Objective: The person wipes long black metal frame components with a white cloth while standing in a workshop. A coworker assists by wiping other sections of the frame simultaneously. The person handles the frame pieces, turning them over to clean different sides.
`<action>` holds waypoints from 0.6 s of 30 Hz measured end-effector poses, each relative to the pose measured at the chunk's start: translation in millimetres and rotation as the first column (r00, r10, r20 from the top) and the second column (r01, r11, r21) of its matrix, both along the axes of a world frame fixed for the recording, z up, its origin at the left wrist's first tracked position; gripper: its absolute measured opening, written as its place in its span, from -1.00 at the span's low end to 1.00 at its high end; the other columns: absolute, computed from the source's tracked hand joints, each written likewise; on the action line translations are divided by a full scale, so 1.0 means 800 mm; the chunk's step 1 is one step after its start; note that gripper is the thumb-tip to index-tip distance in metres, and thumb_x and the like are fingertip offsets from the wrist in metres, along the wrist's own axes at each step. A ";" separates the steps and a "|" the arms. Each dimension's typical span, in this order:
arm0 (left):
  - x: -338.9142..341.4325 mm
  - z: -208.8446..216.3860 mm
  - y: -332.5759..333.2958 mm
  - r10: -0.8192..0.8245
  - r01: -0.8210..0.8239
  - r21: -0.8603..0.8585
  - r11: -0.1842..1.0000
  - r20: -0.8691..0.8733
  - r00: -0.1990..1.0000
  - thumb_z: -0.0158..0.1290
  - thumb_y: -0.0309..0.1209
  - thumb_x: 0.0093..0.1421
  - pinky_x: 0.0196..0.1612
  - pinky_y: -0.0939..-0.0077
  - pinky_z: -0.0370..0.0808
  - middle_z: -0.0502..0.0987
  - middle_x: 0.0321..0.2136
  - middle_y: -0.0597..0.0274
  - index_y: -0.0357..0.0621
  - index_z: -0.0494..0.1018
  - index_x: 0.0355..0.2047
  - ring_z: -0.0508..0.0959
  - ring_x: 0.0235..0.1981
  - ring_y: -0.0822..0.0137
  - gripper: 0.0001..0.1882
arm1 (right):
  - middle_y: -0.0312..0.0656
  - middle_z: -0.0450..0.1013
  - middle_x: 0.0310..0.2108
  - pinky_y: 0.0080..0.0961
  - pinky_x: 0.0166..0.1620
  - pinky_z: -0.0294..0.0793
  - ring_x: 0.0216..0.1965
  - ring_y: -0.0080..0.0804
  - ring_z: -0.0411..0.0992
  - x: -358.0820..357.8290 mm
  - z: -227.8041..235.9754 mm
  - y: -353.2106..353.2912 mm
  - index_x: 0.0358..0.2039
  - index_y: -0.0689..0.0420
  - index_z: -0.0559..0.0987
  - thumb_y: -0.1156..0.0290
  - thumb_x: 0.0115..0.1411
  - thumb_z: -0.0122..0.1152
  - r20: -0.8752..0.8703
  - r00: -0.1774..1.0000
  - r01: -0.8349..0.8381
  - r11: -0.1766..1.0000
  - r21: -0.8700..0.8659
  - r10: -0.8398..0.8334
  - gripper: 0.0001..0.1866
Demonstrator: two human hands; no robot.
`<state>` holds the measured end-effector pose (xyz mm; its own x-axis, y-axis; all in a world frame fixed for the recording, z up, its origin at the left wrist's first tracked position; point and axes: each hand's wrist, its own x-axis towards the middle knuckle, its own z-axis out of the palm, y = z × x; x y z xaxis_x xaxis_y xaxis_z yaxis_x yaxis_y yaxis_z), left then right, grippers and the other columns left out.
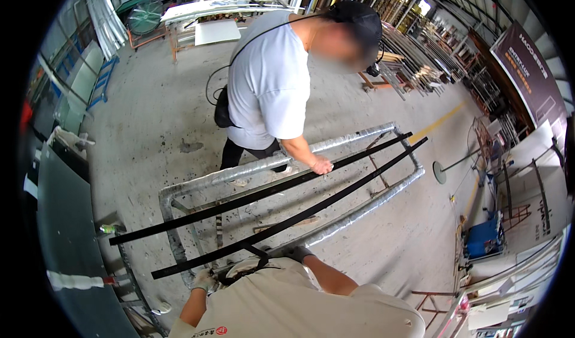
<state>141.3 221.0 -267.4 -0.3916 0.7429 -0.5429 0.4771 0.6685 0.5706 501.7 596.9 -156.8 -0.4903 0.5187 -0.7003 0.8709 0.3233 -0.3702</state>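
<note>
- 2 long black bars are lying side by side and slightly apart, the far bar (257,195) and the near bar (293,219), both stretching lengthwise over a long frame wrapped in silvery film (347,226).
- The wearer's left hand (203,280), in a pale glove, is resting low beside the near bar, by the frame's left corner; its fingers are curling, but I cannot tell whether they are clamping anything.
- The right hand (297,253), in a dark grey covering, is sitting at the frame's near side, partly hiding behind the pale shirt; I cannot tell whether its fingers are standing apart or together.
- Across from the wearer, a co-worker (269,92) in a pale T-shirt and dark cap is bending over, and the co-worker's hand (321,165) is closing at the far bar, fingers together.
- Around us, a dark panel (66,230) is leaning at the left, a round fan (145,15) is standing behind, and a blue bin (485,238) is sitting at the right.
</note>
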 end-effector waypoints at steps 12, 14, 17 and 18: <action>0.005 0.151 0.039 -0.117 0.096 -0.206 0.974 -0.092 0.989 0.21 -0.17 0.08 -0.05 0.12 0.58 0.67 -0.18 -0.06 -0.01 0.66 -0.13 0.66 -0.11 -0.08 -0.63 | 0.05 0.63 -0.14 -0.16 0.03 0.55 -0.07 0.02 0.59 0.006 -0.015 -0.011 -0.16 0.11 0.73 -0.08 0.17 0.24 -0.132 0.989 0.079 0.995 0.055 -0.071 -0.49; -0.003 0.137 0.028 -0.101 0.075 -0.216 0.973 -0.114 0.988 0.20 -0.17 0.07 -0.01 0.12 0.57 0.67 -0.16 -0.07 0.00 0.66 -0.11 0.65 -0.05 -0.06 -0.61 | 0.06 0.63 -0.15 -0.15 0.03 0.55 -0.08 0.02 0.59 -0.002 -0.001 -0.013 -0.17 0.13 0.73 -0.07 0.16 0.24 -0.143 0.987 0.077 0.996 0.054 -0.069 -0.50; 0.003 0.145 0.047 -0.156 0.143 -0.145 0.979 -0.080 0.985 0.24 -0.10 0.07 -0.06 0.11 0.57 0.67 -0.18 -0.06 -0.04 0.65 -0.13 0.65 -0.09 -0.09 -0.59 | 0.06 0.63 -0.14 -0.15 0.03 0.55 -0.08 0.02 0.59 0.016 -0.016 -0.007 -0.19 0.14 0.73 -0.07 0.16 0.24 -0.120 0.988 0.104 0.992 0.073 -0.095 -0.49; 0.007 0.158 0.045 -0.130 0.116 -0.165 0.980 -0.075 0.989 0.23 -0.11 0.08 -0.07 0.11 0.57 0.67 -0.19 -0.08 -0.05 0.65 -0.14 0.65 -0.10 -0.10 -0.60 | 0.06 0.63 -0.15 -0.15 0.03 0.55 -0.09 0.02 0.59 0.012 -0.013 -0.009 -0.20 0.15 0.73 -0.05 0.16 0.24 -0.145 0.988 0.075 0.993 0.088 -0.062 -0.50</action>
<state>146.7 257.4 -141.1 -0.3527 0.6947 -0.6269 0.6032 0.6810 0.4152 511.4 589.4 -166.9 -0.5422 0.6139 -0.5737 0.8331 0.3036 -0.4624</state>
